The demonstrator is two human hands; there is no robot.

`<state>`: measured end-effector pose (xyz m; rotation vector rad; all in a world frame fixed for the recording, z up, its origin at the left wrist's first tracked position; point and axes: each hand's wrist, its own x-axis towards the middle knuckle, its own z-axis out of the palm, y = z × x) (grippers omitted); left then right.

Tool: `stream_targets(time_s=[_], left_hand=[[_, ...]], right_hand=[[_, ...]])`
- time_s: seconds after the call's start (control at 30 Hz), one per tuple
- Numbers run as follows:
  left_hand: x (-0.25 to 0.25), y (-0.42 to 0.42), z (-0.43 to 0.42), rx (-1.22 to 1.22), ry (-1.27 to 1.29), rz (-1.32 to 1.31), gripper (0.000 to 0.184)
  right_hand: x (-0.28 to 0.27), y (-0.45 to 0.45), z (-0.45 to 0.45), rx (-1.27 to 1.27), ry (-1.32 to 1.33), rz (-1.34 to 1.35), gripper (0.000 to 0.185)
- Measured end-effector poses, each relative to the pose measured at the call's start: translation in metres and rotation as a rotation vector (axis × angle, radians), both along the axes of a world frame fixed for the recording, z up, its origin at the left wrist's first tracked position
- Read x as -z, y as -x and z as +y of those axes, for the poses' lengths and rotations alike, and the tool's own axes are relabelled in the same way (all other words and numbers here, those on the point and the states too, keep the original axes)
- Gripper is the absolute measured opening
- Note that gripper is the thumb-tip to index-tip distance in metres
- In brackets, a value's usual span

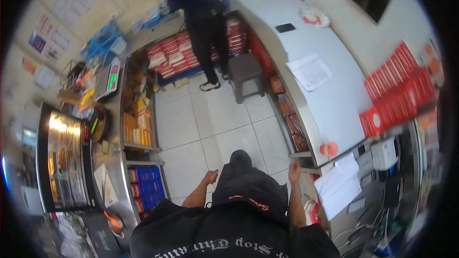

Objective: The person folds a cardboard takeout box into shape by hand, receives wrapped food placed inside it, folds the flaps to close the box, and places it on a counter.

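Observation:
My left hand (210, 177) hangs in front of my body over the tiled floor, its fingers curled in and nothing visible in them. To the right, my right hand (294, 169) is beside the edge of the white counter (330, 114), with its fingers loosely apart and no object visible in it. A black garment with pale lettering (215, 243) covers my torso. Closest to my right hand are the counter's lower shelves, and a pink cup (329, 149) stands on the counter above.
Ahead, a person in dark clothes (205, 24) stands near a grey stool (246, 74) and stacked red boxes (174, 50). At left are a lit display cabinet (64, 157), a scale (109, 80) and a blue crate (152, 184). Papers (310, 71) and a phone (285, 27) lie at right.

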<state>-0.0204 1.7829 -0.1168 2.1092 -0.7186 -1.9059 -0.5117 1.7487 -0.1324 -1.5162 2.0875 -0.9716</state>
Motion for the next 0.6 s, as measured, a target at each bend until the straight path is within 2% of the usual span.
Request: stream_targets(time_s=[0.03,0.1,0.13,0.17,0.2,0.23,0.27,0.3,0.33,0.37,0.4,0.43,0.5,0.57,0.6], left_hand=[[0.004,-0.013,0.005,-0.12,-0.069,0.0,0.053],[0.007,-0.028,0.001,-0.226,-0.206,-0.029,0.049],[0.009,-0.034,-0.007,-0.291,-0.325,-0.047,0.046],[0.018,-0.051,-0.012,-0.331,-0.398,0.095,0.044],[0.027,-0.054,-0.023,-0.361,-0.411,0.104,0.044],[0.033,-0.058,-0.03,-0.424,-0.352,0.103,0.043],[0.036,-0.062,-0.037,-0.478,-0.291,0.097,0.041],[0.041,-0.061,-0.047,-0.545,-0.107,0.09,0.037],[0.039,-0.057,-0.065,-0.557,-0.119,0.109,0.037],[0.034,-0.056,-0.095,-0.58,-0.132,0.013,0.035],[0.032,-0.053,-0.131,-0.601,-0.143,-0.087,0.034],[0.026,-0.042,-0.16,-0.608,-0.156,-0.076,0.034],[0.007,-0.029,-0.205,-0.61,0.084,-0.036,0.035],[0.023,-0.032,-0.24,-0.243,0.394,-0.115,0.041],[0.018,-0.034,-0.242,-0.275,0.389,-0.127,0.041]], right_hand=[[-0.012,-0.003,-0.062,-0.051,0.225,-0.106,0.026],[-0.044,-0.008,-0.176,-0.024,0.197,-0.197,0.029],[-0.07,-0.011,-0.226,-0.033,0.196,-0.047,0.034],[-0.098,-0.017,-0.274,-0.045,0.2,0.106,0.038],[-0.114,-0.023,-0.32,-0.039,0.167,0.192,0.048],[-0.113,-0.024,-0.351,-0.031,0.128,0.279,0.057],[-0.11,-0.03,-0.371,-0.052,0.111,0.281,0.057],[-0.087,-0.032,-0.401,-0.057,-0.019,0.381,0.069],[-0.063,-0.024,-0.427,-0.061,-0.149,0.497,0.081],[-0.036,-0.014,-0.45,-0.1,-0.48,0.413,0.106],[-0.046,-0.028,-0.464,-0.147,-0.673,0.437,0.121],[-0.054,-0.038,-0.472,-0.15,-0.729,0.476,0.125],[-0.051,-0.05,-0.476,-0.167,-0.808,0.498,0.129],[-0.027,-0.047,-0.471,-0.148,-0.664,0.637,0.132],[-0.006,-0.041,-0.477,-0.131,-0.766,0.747,0.136]])
